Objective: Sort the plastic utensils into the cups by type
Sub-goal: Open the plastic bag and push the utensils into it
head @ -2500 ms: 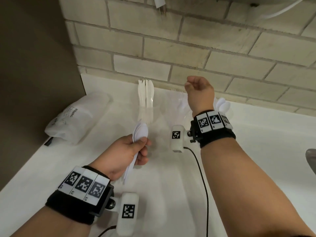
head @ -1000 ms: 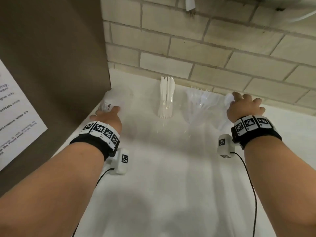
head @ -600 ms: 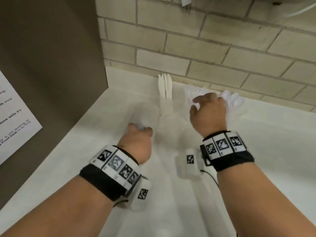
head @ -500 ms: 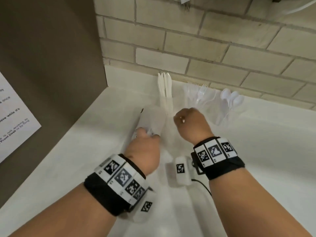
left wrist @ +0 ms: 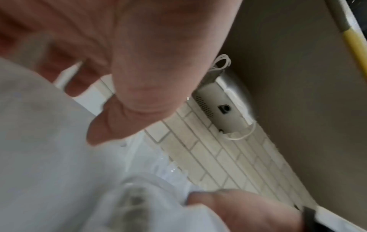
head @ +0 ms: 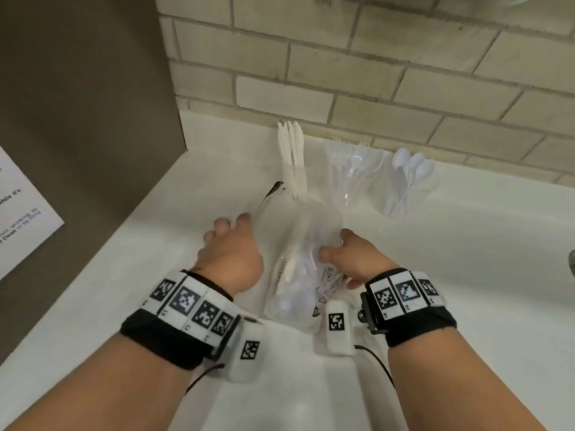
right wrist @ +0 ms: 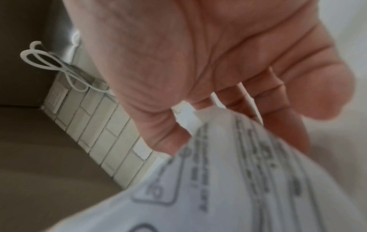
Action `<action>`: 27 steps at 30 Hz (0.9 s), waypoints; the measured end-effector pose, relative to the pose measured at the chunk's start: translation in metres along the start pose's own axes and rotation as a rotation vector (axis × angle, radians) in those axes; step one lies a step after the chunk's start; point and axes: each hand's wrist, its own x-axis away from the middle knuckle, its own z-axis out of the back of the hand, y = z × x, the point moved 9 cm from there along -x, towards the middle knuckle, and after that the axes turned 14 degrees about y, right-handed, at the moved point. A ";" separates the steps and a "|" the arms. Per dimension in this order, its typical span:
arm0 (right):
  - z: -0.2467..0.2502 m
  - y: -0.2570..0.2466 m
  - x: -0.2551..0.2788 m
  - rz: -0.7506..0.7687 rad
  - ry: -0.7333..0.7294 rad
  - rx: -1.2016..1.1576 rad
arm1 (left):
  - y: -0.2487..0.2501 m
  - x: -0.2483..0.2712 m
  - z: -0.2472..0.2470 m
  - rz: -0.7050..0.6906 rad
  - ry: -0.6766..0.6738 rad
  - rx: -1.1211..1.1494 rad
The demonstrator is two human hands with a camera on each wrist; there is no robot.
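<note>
Between the two hands, at the middle of the white counter [head: 466,275], a clear plastic bag [head: 298,275] of white utensils now lies with its mouth pointing to 12 o'clock, toward the cups. Half a second ago the left hand [head: 230,256] was dragging it in from 10 o'clock and the right hand [head: 351,259] was a bare fist; a second ago the bag was still off by the side wall. Now the right hand pinches the bag's printed side, thumb on top and fingers curled under the film, as the right wrist view confirms. The left hand sits at the bag's 9 o'clock edge with fingers loosely spread; whether it actually grips the film I cannot tell, the left wrist view being blurred. At 12 o'clock along the brick wall [head: 373,73] stand the cup of knives [head: 292,160], the cup of forks [head: 351,169] and, at 1 o'clock, the cup of spoons [head: 404,178]. Sorting seems partly done, and the bag brought close suggests another handful is about to be drawn out.
</note>
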 end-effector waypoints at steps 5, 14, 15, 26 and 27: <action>0.026 -0.009 0.004 0.149 0.193 0.214 | -0.002 -0.007 -0.006 -0.036 -0.062 0.054; 0.017 -0.049 0.025 0.235 0.125 -0.103 | 0.042 0.017 0.012 -0.027 -0.146 0.754; 0.021 -0.049 0.025 0.186 0.140 -0.218 | 0.045 0.019 0.008 -0.026 -0.178 0.804; 0.056 -0.038 0.013 0.240 0.123 -0.832 | 0.067 0.020 0.091 -0.374 -0.074 0.909; 0.060 -0.039 0.014 0.289 0.111 -0.865 | 0.063 0.013 0.104 -0.382 0.043 0.866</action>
